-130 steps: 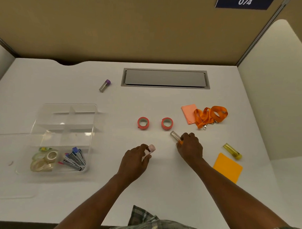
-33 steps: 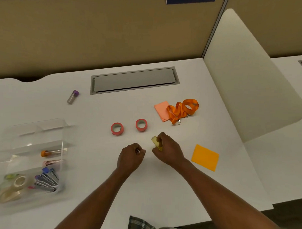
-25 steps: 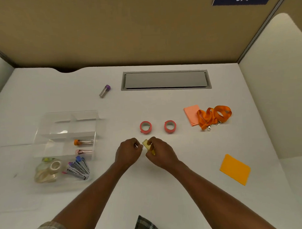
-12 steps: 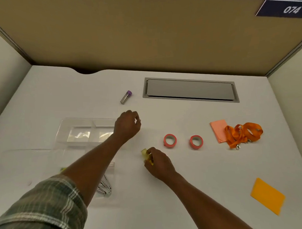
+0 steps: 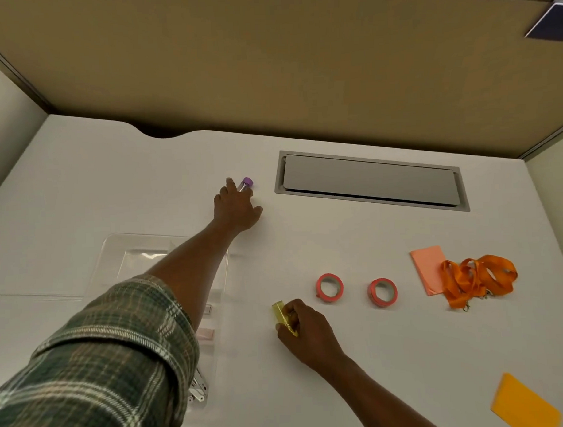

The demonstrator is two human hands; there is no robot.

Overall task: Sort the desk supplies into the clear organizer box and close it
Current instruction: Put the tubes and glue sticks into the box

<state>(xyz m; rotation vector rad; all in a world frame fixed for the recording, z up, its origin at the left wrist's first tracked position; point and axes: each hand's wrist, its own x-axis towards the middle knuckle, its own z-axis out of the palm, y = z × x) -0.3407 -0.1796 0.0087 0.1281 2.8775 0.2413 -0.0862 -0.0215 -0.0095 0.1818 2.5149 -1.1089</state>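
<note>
A purple-capped clear tube (image 5: pixel 247 183) lies far back on the white desk. My left hand (image 5: pixel 237 209) is stretched out to it, fingers spread, fingertips touching the tube without closing around it. Nearer to me, my right hand (image 5: pixel 306 332) rests on the desk, shut on a yellow tube (image 5: pixel 279 311). The clear organizer box (image 5: pixel 110 251) stands open at the left, mostly hidden under my left forearm; metal clips (image 5: pixel 198 388) show at its near corner. Two orange-pink tape rolls (image 5: pixel 329 286) (image 5: pixel 383 292) lie right of my right hand.
A pink sticky pad (image 5: pixel 426 267) and an orange lanyard (image 5: pixel 478 278) lie at the right. An orange sticky pad (image 5: pixel 525 403) sits at the near right. A grey cable hatch (image 5: pixel 368 180) is set into the desk's back. Partition walls enclose the desk.
My left hand has reached from beside the box further back to the purple-capped tube. My right hand has stayed put with the yellow tube. The view has tilted up and left.
</note>
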